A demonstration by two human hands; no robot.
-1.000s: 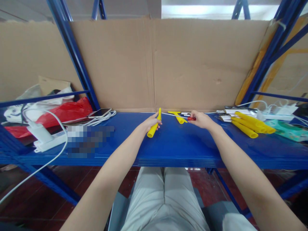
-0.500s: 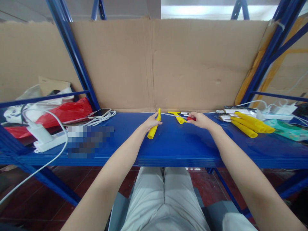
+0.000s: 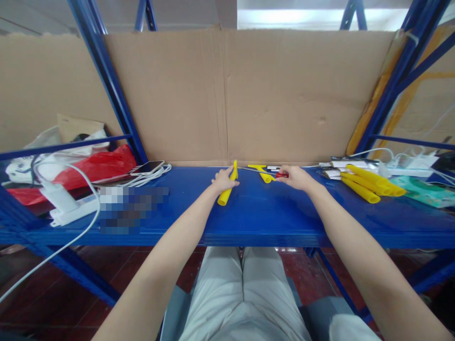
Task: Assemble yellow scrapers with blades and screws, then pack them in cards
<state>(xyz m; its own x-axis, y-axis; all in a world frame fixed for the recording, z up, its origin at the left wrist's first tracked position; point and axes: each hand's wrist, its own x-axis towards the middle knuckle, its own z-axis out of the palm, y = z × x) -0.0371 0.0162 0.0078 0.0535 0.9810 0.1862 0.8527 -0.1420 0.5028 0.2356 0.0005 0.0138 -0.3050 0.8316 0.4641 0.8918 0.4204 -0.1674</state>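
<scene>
My left hand [image 3: 222,180] is closed around a yellow plastic handle [image 3: 223,196], thumb across its near side. The handle's round tubular end points toward me, and its narrow upper end rises beyond my fingers. In my right hand [image 3: 293,176] is a screwdriver [image 3: 282,174] with a red grip. Its long thin shaft runs left toward the upper part of the held handle; whether the tip touches it, I cannot tell. Between my hands, a second yellow piece [image 3: 265,177], T-shaped with a tubular end, lies on the blue shelf [image 3: 263,213] behind the screwdriver.
Several yellow tubular pieces [image 3: 371,187] are piled at the right, beside small boxes [image 3: 336,171] and a green packet [image 3: 423,189]. At the left lie a white power strip [image 3: 76,210], coiled white cable [image 3: 151,174] and a red bag [image 3: 99,166]. Cardboard [image 3: 227,94] stands behind.
The fingers of my left hand have shifted and spread slightly on the yellow handle. My right hand and the screwdriver stay almost in place.
</scene>
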